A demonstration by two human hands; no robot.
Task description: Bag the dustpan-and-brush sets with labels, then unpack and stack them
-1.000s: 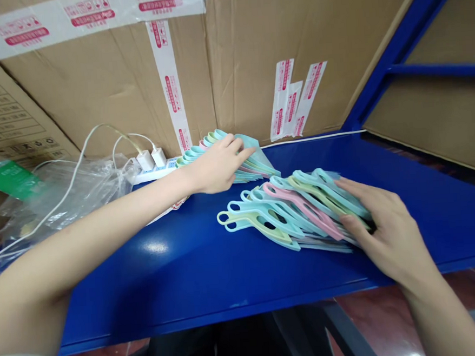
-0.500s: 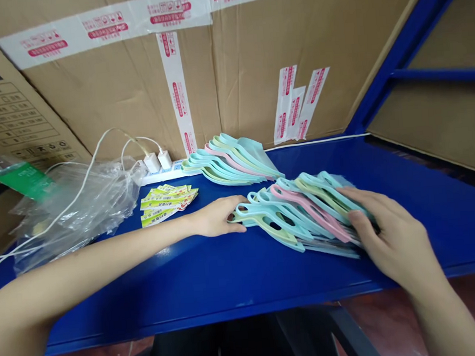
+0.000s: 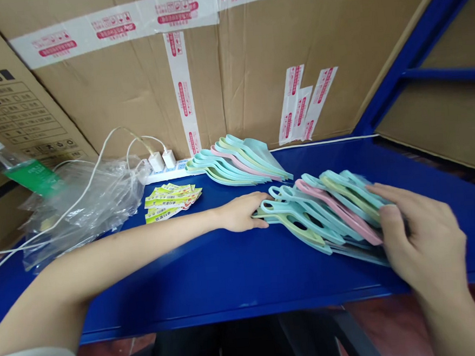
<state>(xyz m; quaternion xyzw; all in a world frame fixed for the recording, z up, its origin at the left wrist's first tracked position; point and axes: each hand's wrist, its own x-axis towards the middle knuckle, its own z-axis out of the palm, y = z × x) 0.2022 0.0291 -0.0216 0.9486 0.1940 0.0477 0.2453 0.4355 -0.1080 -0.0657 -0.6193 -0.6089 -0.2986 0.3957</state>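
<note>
A fanned pile of pastel plastic utensils with looped handles (image 3: 321,215) lies on the blue metal table (image 3: 212,277), in mint, pale green and pink. My left hand (image 3: 240,213) rests against the pile's handle end, fingers together and holding nothing apart from that contact. My right hand (image 3: 422,235), slightly blurred, is curled over the far right end of the pile and grips it, hiding those ends. Behind them sits a second fanned stack of the same utensils (image 3: 236,162), touched by neither hand.
Several green-and-yellow printed labels (image 3: 170,201) lie left of the stacks. Further left are a crumpled clear plastic bag (image 3: 88,204), a power strip (image 3: 167,172) with white chargers and cables, and a bottle (image 3: 21,166). Taped cardboard boxes (image 3: 104,84) stand behind the table.
My left hand has left the back stack and now sits at the front pile's handle end, uncovering the labels. My right hand stays on the pile, which sits a little further right in view.
</note>
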